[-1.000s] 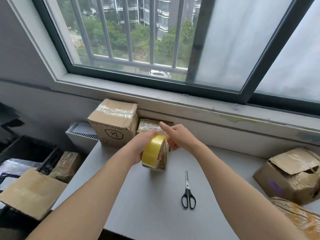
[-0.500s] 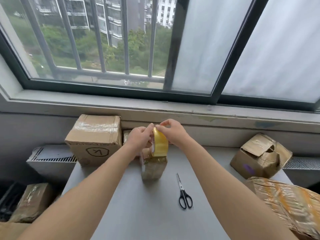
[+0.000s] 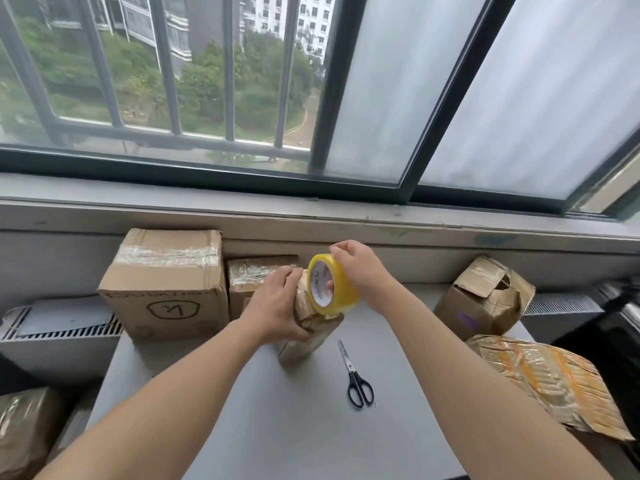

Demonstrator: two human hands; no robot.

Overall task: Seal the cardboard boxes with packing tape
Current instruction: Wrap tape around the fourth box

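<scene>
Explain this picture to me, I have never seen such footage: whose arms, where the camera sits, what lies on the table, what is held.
No machine here: a person wears a camera on the head, looking forward and down, so you see their own arms. The left hand grips a small tape-wrapped box standing on the grey table. The right hand holds a yellow tape roll at that box's top. Black scissors lie beside it. A big taped box and a smaller box stand at the back; a torn box and a crumpled box sit on the right.
</scene>
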